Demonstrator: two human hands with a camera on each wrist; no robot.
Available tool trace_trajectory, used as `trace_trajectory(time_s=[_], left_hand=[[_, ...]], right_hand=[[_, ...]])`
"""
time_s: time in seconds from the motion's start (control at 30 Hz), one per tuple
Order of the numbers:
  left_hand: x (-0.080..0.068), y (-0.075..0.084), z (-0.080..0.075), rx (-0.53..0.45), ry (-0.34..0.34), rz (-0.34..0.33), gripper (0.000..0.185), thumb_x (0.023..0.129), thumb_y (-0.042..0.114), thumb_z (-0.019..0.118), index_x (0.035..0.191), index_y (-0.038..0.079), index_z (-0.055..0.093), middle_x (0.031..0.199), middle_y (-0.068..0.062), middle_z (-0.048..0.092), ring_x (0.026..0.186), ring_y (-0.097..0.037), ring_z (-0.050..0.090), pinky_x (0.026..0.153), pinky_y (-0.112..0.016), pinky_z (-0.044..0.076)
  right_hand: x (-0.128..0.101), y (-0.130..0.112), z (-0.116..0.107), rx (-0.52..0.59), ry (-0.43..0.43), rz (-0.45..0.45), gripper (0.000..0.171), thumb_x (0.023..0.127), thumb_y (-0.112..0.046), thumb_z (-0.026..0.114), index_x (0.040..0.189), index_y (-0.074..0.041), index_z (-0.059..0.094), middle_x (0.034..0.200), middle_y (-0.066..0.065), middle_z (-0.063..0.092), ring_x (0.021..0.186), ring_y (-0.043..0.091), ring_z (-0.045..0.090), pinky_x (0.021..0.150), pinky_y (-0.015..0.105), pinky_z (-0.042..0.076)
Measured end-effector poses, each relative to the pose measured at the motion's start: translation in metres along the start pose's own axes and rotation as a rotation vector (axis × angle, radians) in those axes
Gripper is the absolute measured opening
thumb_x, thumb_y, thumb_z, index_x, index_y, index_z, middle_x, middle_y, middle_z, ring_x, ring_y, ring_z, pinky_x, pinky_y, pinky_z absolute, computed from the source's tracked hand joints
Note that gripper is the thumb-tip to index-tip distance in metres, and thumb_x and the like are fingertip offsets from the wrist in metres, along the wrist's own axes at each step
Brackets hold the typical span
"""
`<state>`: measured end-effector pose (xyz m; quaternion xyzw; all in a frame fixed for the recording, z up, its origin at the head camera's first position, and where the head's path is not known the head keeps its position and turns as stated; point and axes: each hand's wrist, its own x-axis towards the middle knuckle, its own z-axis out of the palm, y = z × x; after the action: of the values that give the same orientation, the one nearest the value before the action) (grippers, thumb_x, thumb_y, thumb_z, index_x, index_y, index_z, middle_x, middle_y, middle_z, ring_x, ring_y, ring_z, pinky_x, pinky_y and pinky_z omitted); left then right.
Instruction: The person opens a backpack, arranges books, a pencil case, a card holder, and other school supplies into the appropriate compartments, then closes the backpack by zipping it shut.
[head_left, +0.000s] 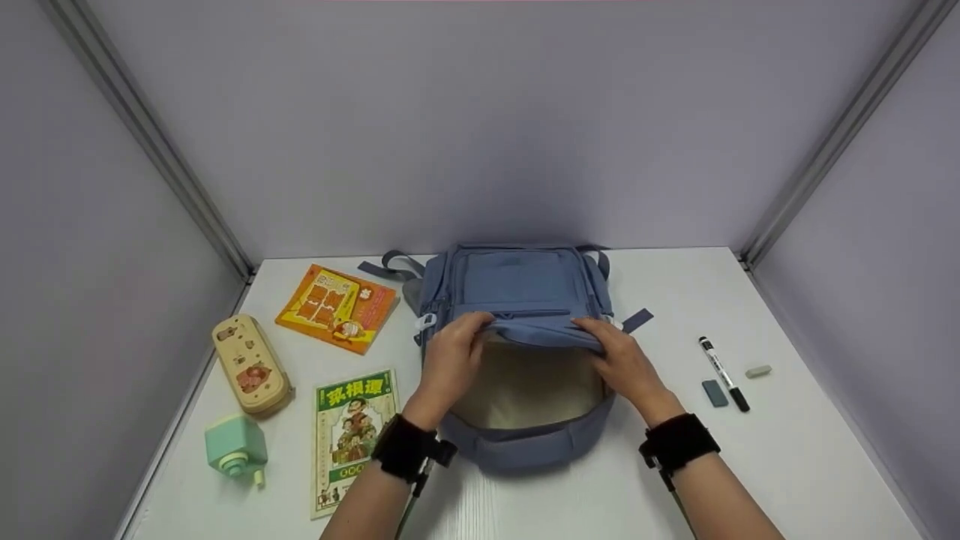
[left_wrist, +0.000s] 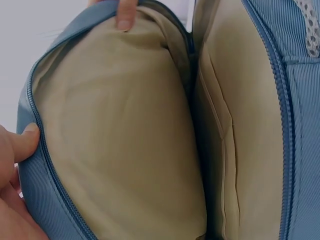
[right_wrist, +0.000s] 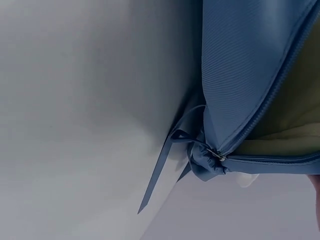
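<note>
A blue backpack (head_left: 517, 281) lies on the white table with its main compartment unzipped and its beige lining (head_left: 525, 382) showing. My left hand (head_left: 450, 360) grips the upper edge of the opening on the left side. On the right, my right hand (head_left: 626, 364) holds the same edge, and the flap is lifted away from the lower rim. In the left wrist view, the left thumb (left_wrist: 30, 140) presses on the zippered rim (left_wrist: 42, 145), and a flat inner pocket (left_wrist: 220, 115) shows. The right wrist view shows the zipper end (right_wrist: 220, 156) at the opening's corner.
Left of the backpack lie an orange booklet (head_left: 337, 307), a green-and-cream book (head_left: 356, 435), a yellow pencil case (head_left: 251, 364) and a mint green sharpener-like box (head_left: 236, 446). To the right are a marker (head_left: 724, 371), a blue-grey eraser (head_left: 715, 393) and a small pale stick (head_left: 758, 371).
</note>
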<state>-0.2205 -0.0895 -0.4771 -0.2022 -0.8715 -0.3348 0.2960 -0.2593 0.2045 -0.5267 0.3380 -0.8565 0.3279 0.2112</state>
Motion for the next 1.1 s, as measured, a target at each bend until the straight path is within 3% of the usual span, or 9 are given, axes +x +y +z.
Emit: trace_trajectory(time_s=[0.1,0.27,0.37,0.47,0.6,0.7,0.87,1.0,1.1], left_hand=[[-0.002,-0.002,-0.002,0.008,0.003,-0.007,0.011,0.092,0.011,0.07,0.103,0.012,0.069,0.096,-0.002,0.065,0.082,-0.019,0.065,0.068,-0.037,0.053],[-0.007,-0.007,-0.007,0.018,0.04,-0.026,0.017,0.091,0.019,0.072,0.106,0.011,0.07,0.102,-0.005,0.063,0.085,-0.021,0.064,0.072,-0.039,0.052],[-0.013,-0.013,-0.011,0.03,0.079,-0.056,0.027,0.089,0.022,0.075,0.112,0.009,0.067,0.108,-0.01,0.061,0.09,-0.027,0.063,0.077,-0.045,0.05],[-0.022,-0.02,-0.014,0.036,0.076,-0.111,0.044,0.087,0.022,0.077,0.124,0.005,0.06,0.118,-0.017,0.055,0.095,-0.034,0.062,0.081,-0.049,0.05],[-0.043,-0.028,-0.011,0.057,-0.037,-0.226,0.077,0.085,0.022,0.08,0.144,-0.004,0.037,0.129,-0.029,0.044,0.095,-0.04,0.061,0.077,-0.05,0.051],[-0.06,-0.03,-0.005,0.056,-0.194,-0.34,0.097,0.084,0.024,0.08,0.15,-0.011,0.018,0.137,-0.037,0.037,0.101,-0.045,0.059,0.079,-0.051,0.05],[-0.084,-0.032,0.006,0.088,-0.423,-0.44,0.099,0.083,0.03,0.08,0.147,-0.016,0.02,0.144,-0.04,0.029,0.118,-0.05,0.05,0.093,-0.052,0.046],[-0.093,-0.033,0.01,0.149,-0.49,-0.407,0.092,0.079,0.029,0.083,0.142,-0.016,0.034,0.144,-0.039,0.031,0.113,-0.05,0.053,0.093,-0.052,0.046],[-0.099,-0.034,0.011,0.163,-0.514,-0.372,0.087,0.079,0.027,0.083,0.14,-0.016,0.039,0.144,-0.039,0.032,0.112,-0.05,0.054,0.092,-0.052,0.046]], right_hand=[[0.005,0.001,0.0,0.02,0.018,0.002,0.059,0.076,0.02,0.07,0.13,-0.003,0.059,0.125,0.015,0.063,0.116,0.032,0.06,0.096,0.045,0.046],[0.017,0.002,-0.003,0.029,0.062,0.038,0.045,0.083,0.012,0.071,0.124,-0.003,0.061,0.12,0.016,0.066,0.113,0.033,0.062,0.094,0.046,0.048],[0.025,0.002,-0.006,0.046,0.07,0.079,0.039,0.086,0.006,0.07,0.122,-0.004,0.06,0.116,0.018,0.067,0.11,0.034,0.063,0.09,0.049,0.049],[0.032,0.001,-0.012,0.068,0.081,0.138,0.035,0.089,0.004,0.068,0.122,-0.005,0.061,0.11,0.02,0.068,0.094,0.03,0.068,0.08,0.047,0.052],[0.04,0.0,-0.02,0.098,0.09,0.247,0.034,0.091,0.001,0.066,0.124,-0.004,0.062,0.088,0.018,0.07,0.057,0.016,0.06,0.057,0.033,0.048],[0.047,0.002,-0.026,0.13,0.084,0.321,0.032,0.093,-0.002,0.065,0.124,-0.004,0.062,0.086,0.019,0.069,0.047,0.012,0.051,0.049,0.025,0.044],[0.057,0.01,-0.029,0.173,0.066,0.417,0.027,0.095,-0.008,0.063,0.123,-0.005,0.063,0.102,0.018,0.067,0.057,0.018,0.051,0.056,0.029,0.046],[0.064,0.017,-0.027,0.167,0.055,0.495,0.021,0.096,-0.013,0.064,0.114,-0.003,0.063,0.095,0.014,0.062,0.073,0.024,0.048,0.07,0.036,0.038],[0.069,0.023,-0.023,0.157,0.061,0.553,0.022,0.095,-0.018,0.066,0.107,-0.001,0.062,0.094,0.015,0.061,0.085,0.027,0.053,0.076,0.04,0.039]])
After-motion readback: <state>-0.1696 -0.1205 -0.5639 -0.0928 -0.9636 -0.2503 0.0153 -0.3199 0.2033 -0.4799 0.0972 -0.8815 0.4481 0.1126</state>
